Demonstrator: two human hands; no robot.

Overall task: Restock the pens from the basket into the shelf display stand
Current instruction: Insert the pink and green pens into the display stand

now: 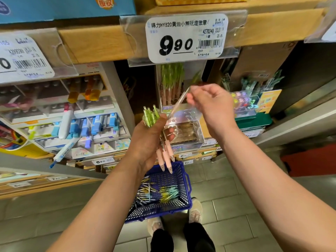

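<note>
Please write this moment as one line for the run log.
left hand: holds pen bundle | right hand: holds one pen over display stand | basket: on floor, pens remain

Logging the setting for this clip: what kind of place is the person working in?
Most likely a stationery aisle in a retail shop. A printed price tag with a barcode hangs on the wooden shelf edge, display stands hold pens and markers, and a blue basket of pens sits on the tiled floor.
</note>
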